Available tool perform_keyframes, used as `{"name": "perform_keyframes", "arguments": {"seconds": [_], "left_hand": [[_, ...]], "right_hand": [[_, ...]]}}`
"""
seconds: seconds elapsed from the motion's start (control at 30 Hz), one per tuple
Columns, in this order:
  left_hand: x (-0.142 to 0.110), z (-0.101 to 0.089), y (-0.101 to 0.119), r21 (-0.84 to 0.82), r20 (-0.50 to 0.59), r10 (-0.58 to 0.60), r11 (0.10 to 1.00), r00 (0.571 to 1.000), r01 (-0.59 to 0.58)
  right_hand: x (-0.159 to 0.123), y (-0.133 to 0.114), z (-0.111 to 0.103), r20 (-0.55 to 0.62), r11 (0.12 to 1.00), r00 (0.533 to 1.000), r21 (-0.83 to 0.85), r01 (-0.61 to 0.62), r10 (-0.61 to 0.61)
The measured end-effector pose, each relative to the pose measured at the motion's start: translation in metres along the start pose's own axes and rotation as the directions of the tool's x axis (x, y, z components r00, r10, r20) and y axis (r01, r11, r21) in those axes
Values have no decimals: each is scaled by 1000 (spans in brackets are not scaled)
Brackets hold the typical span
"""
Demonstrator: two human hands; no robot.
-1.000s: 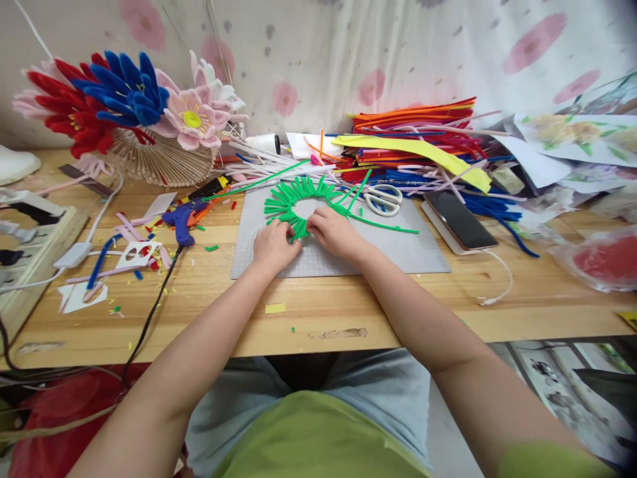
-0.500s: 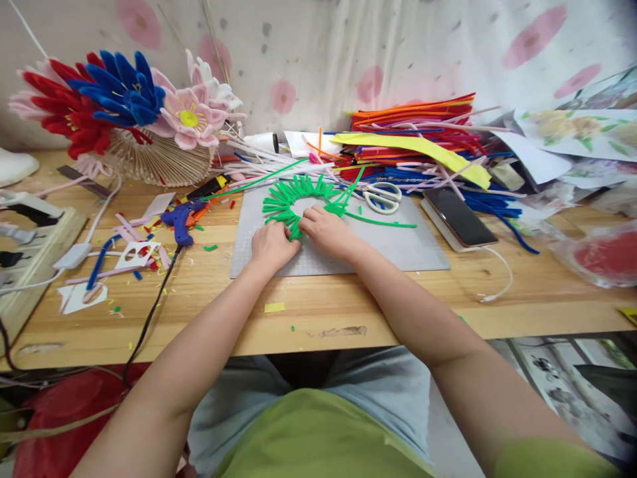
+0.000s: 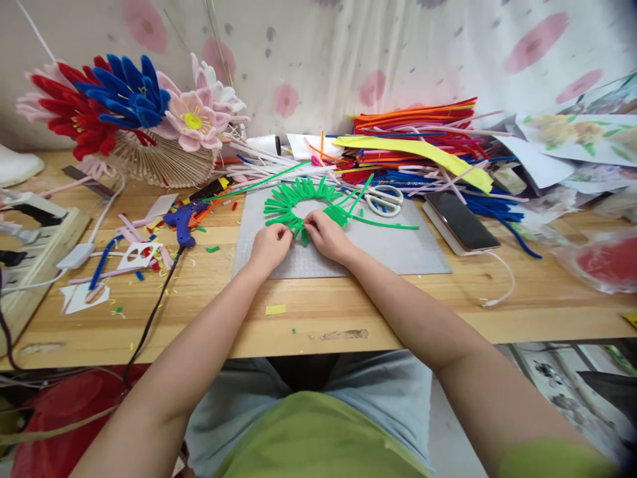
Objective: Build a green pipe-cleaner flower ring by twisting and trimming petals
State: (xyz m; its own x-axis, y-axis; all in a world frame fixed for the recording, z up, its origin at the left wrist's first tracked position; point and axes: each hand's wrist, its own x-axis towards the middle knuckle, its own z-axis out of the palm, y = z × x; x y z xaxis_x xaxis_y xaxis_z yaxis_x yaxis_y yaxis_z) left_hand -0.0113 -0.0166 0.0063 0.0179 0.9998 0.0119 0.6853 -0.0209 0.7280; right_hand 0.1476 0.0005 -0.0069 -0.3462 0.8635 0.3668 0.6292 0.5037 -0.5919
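A ring of folded green pipe-cleaner loops (image 3: 298, 199) lies on a grey cutting mat (image 3: 398, 249) in the middle of the wooden desk. My left hand (image 3: 269, 247) pinches the near edge of the ring, fingers closed on a loop. Right beside it, my right hand (image 3: 326, 236) is also closed on the green ring, thumb and fingers pressing its lower rim. A long green stem (image 3: 383, 224) trails off the ring to the right.
White scissors (image 3: 383, 198) and a phone (image 3: 460, 220) with a white cable lie right of the ring. A stack of coloured pipe cleaners (image 3: 418, 133) fills the back. A blue glue gun (image 3: 182, 219), scraps and a power strip (image 3: 30, 232) sit left, below fuzzy flowers (image 3: 124, 99).
Both hands have shifted slightly along the near rim of the green ring, drawing closer together. The ring stays on the mat.
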Motion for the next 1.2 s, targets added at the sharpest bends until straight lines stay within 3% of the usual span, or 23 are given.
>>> {"name": "perform_keyframes", "arguments": {"seconds": [0.07, 0.13, 0.27, 0.37, 0.57, 0.77, 1.03, 1.2], "left_hand": [[2, 2, -2, -141, 104, -67, 987, 992, 81], [2, 3, -2, -160, 139, -82, 982, 987, 104], [-5, 8, 10, 134, 22, 31, 990, 999, -33], [-9, 13, 21, 317, -21, 57, 947, 998, -47], [-1, 14, 22, 329, -29, -40, 943, 999, 47], [14, 2, 14, 153, 86, -84, 986, 993, 70], [14, 3, 5, 45, 39, -51, 998, 998, 49], [1, 6, 12, 117, 28, -3, 993, 1000, -1]], "right_hand": [[0, 0, 2, -3, 996, 998, 68, -63, 63], [0, 0, 2, -9, 987, 994, 121, -104, 106], [3, 1, 2, -47, 959, 983, 231, -162, 177], [4, 3, 2, -58, 933, 977, 312, -179, 206], [5, 5, 3, -92, 912, 976, 382, -148, 197], [3, 6, 3, -81, 938, 985, 326, -116, 150], [-3, 3, -10, 26, 998, 998, 33, 61, -62], [-2, 7, -10, -25, 996, 1000, 88, -4, 6]]}}
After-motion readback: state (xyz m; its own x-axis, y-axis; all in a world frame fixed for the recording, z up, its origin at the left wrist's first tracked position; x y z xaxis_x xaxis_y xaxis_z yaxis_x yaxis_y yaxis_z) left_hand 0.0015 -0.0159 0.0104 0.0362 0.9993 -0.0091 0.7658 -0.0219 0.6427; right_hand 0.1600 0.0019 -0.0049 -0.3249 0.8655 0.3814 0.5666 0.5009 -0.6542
